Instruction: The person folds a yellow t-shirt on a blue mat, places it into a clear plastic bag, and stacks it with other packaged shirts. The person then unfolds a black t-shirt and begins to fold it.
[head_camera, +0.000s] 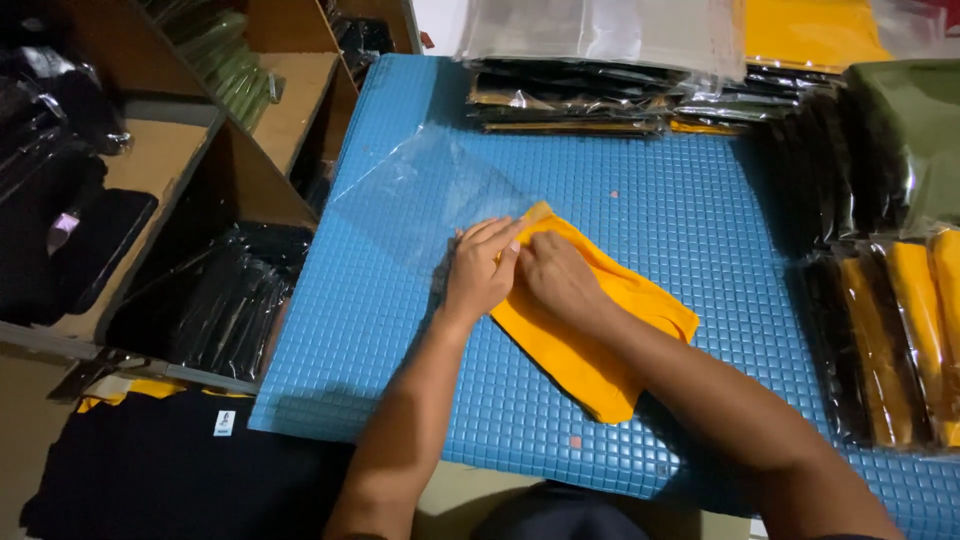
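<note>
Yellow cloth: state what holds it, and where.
Both hands meet at the folded yellow cloth's far corner, by the clear plastic bag: left hand at the edge, right hand on top. Grip itself unclear.

1. Folded cloth lies mid-mat on the bench.
2. Clear bag lies left of and behind the cloth.
3. Packet stacks sit behind; packets stand right.
4. Shelves stand left of the mat.

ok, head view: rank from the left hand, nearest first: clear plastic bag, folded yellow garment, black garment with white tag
1. Folded yellow garment: under the left hand, on its right.
2. Clear plastic bag: just beyond the fingertips.
3. Black garment with white tag: off the blue mat, lower left.
</note>
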